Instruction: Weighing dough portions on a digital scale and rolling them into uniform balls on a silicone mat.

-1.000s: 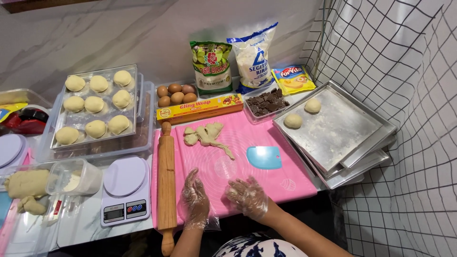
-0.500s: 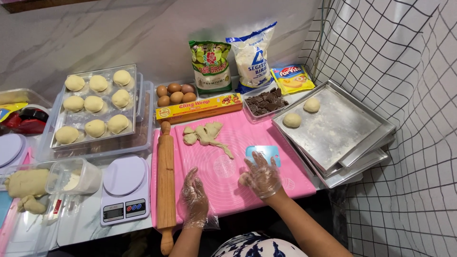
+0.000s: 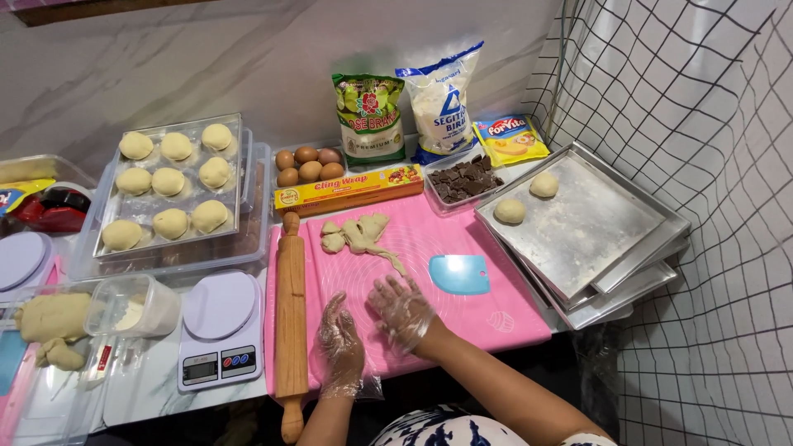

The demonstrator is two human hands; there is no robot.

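Both of my hands wear clear plastic gloves and rest on a pink silicone mat [image 3: 496,307]. My left hand [image 3: 342,340] lies near the mat's front edge, fingers spread, holding nothing. My right hand [image 3: 401,306] lies flat beside it, fingers apart, just below a thin strip of dough scraps [image 3: 362,235]. A light blue plastic scraper [image 3: 459,273] sits to the right of my right hand. A wooden rolling pin [image 3: 291,318] lies along the mat's left edge, next to my left hand.
Stacked metal trays [image 3: 595,223] with two dough balls stand at the right. A clear tray of several dough balls [image 3: 169,186] is at the back left. A white kitchen scale [image 3: 219,330], flour container [image 3: 132,306], eggs [image 3: 307,165], chocolate pieces [image 3: 462,177] and ingredient bags [image 3: 370,116] surround the mat.
My right hand reached right toward the blue scraper, then came back left to the middle of the mat beside my left hand. My left hand barely moved.
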